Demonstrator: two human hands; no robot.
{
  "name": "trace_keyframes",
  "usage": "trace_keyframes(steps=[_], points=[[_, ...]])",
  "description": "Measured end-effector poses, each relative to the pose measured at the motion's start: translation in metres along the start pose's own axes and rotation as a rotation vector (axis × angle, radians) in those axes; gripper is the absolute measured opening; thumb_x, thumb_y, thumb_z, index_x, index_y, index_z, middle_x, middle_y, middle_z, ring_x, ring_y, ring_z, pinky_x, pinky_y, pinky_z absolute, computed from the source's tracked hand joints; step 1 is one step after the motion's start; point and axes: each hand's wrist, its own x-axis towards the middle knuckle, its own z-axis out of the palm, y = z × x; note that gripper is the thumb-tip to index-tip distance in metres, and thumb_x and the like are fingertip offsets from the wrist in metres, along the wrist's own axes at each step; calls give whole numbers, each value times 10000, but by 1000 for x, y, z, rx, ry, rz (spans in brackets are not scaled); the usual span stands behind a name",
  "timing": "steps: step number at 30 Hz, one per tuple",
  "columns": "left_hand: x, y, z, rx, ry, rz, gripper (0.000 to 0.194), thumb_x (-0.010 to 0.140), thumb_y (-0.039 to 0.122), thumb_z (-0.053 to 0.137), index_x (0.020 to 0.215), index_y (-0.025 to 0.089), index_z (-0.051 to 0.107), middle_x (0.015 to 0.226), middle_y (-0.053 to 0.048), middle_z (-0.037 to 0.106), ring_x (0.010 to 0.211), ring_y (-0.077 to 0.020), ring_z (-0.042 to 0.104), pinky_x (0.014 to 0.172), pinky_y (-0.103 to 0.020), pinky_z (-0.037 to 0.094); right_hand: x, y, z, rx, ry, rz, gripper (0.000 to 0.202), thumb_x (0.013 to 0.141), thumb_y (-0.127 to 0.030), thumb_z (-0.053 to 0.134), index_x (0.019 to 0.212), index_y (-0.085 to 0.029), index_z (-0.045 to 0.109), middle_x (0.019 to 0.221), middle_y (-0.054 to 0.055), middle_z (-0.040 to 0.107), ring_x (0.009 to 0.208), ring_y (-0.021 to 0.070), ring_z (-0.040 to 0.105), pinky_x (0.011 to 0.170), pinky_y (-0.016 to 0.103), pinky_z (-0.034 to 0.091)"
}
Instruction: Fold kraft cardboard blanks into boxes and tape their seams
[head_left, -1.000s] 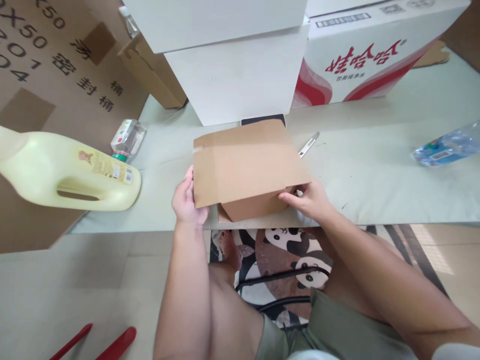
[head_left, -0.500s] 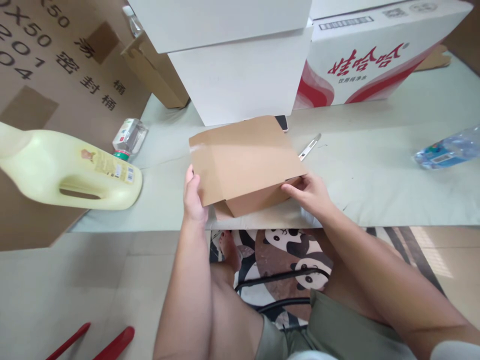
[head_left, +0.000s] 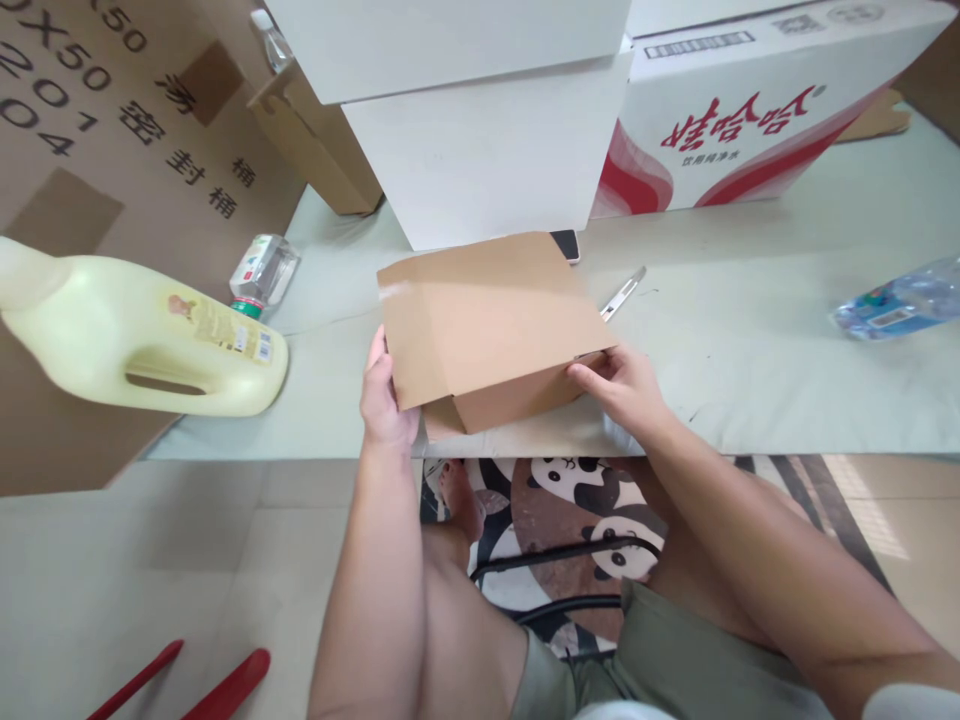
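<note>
A brown cardboard box (head_left: pixel 499 320) sits at the table's front edge, its broad top flap lying over it and sticking out on the left. My left hand (head_left: pixel 384 395) grips the box's left side, thumb up near the flap's edge and the other fingers mostly hidden behind it. At the front right corner, my right hand (head_left: pixel 619 380) holds the box with the thumb on the front face and the fingers tucked at the flap's end. Just beyond the box on the right lies a utility knife (head_left: pixel 624 293). A dark-topped object (head_left: pixel 568 246) peeks out behind the box.
White boxes (head_left: pixel 487 165) and a red-and-white carton (head_left: pixel 712 150) stand at the back. To the left are a pale yellow jug (head_left: pixel 150 335), a small clear bottle (head_left: pixel 262 275) and a big brown carton (head_left: pixel 135 120). A water bottle (head_left: pixel 900 298) lies on the right of the table (head_left: pixel 750 350).
My left hand has shifted very slightly down and left along the box's side. The box and my right hand stay almost as they were; the view has moved a little.
</note>
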Motion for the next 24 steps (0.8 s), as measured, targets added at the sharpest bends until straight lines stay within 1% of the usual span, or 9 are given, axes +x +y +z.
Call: trace_keyframes(steps=[3,5,7,12,16,18,20,22,24], points=[[-3,3,-1,18,-136,-22,725,644,659,788,1227,256,633,1251,-120,674,1230,-355,627,975,-441,546,1,0,-2,6,56,22,418,747,-504,741,1018,-190,696,1063,113,771,988,295,720,810,444,602],[-5,1,-2,53,-145,-27,809,604,630,837,1292,279,594,1350,-124,634,1278,-365,601,999,-451,540,1,1,-3,-8,76,44,443,739,-539,741,1001,-185,690,1032,115,767,973,303,716,799,449,596],[-6,-3,-4,96,-97,-9,810,631,616,830,1326,296,562,1408,-122,602,1327,-361,569,1033,-454,518,1,2,-3,-22,79,53,464,735,-563,740,996,-182,688,1015,116,762,962,304,712,791,449,594],[-3,-11,-4,165,19,116,594,779,652,667,1221,260,608,1358,-117,620,1319,-336,571,1068,-449,477,-1,0,0,-3,55,30,441,747,-530,743,1021,-189,688,1029,102,768,949,283,713,765,417,595],[-1,-10,0,140,102,146,549,787,648,638,1177,263,636,1292,-99,652,1245,-310,611,1033,-432,501,-2,-3,1,-36,51,16,404,757,-517,740,989,-191,687,977,93,764,899,270,700,729,398,581],[-1,-7,1,110,101,140,541,781,655,643,1152,262,652,1259,-97,669,1209,-307,629,1017,-430,517,-2,-2,0,-46,60,25,409,753,-539,742,962,-192,680,948,85,754,869,262,686,712,390,566],[-3,-6,-1,84,14,100,615,740,697,679,1174,262,653,1267,-108,668,1209,-321,633,1027,-444,519,-2,-1,-1,-45,92,42,411,748,-552,746,938,-196,669,927,72,745,854,250,671,721,385,549],[-5,-5,-6,99,-121,50,774,634,722,779,1236,259,633,1325,-128,644,1249,-347,617,1061,-464,505,0,-1,-3,-27,125,60,398,755,-545,745,936,-200,661,924,59,740,850,237,663,744,381,533],[-7,-8,-12,195,-210,21,899,524,658,894,1268,239,614,1339,-154,639,1264,-361,612,1081,-476,495,1,-1,-4,2,138,72,391,759,-533,744,948,-202,660,930,55,740,845,229,662,757,377,519]])
